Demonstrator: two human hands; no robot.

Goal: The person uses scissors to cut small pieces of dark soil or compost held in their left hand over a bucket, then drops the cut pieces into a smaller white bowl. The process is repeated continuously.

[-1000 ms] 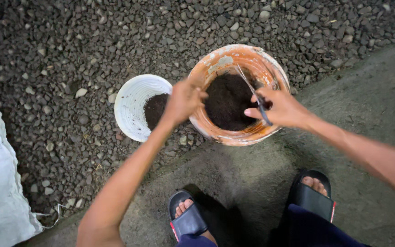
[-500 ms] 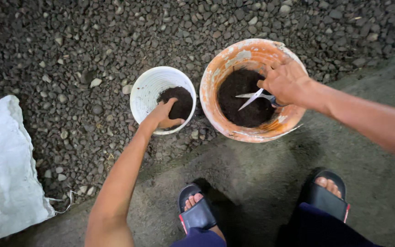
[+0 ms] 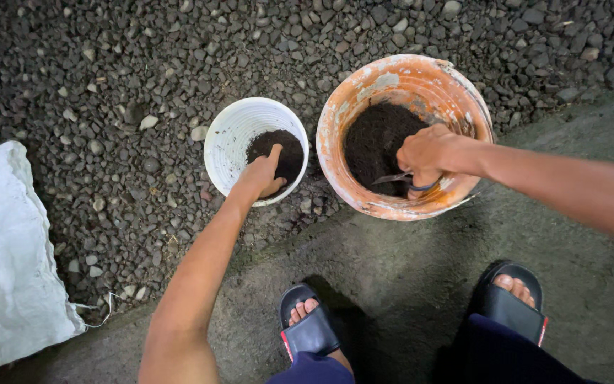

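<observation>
**Loose dark soil, two containers, both hands in it**

A white woven sack [image 3: 5,249] is lying flat at the far left on the gravel [image 3: 108,71], well apart from the work. Just right of it, the left hand [image 3: 261,176] is resting on the near rim of the small white pot [image 3: 232,131], fingers curled down into the dark soil [image 3: 282,153] that is sitting low inside; whether they are pinching any is hard to tell. The pot is looking thin and light, likely to tip if pressed on one edge, so holding its rim is steadying it. The soil seems crumbly and dry, apt to spill between fingers unless cupped.

Further right, the right hand [image 3: 424,153] is clenching the handle of a small metal tool [image 3: 399,179], its tip lying on the soil heaped in the orange bucket [image 3: 385,78]. That bucket, worn and paint-streaked, is standing half on gravel, half on the concrete strip [image 3: 392,284]; filled like this it is probably heavy and best gripped by the rim with both hands. Two black sandals [image 3: 310,331] are planted below.
</observation>
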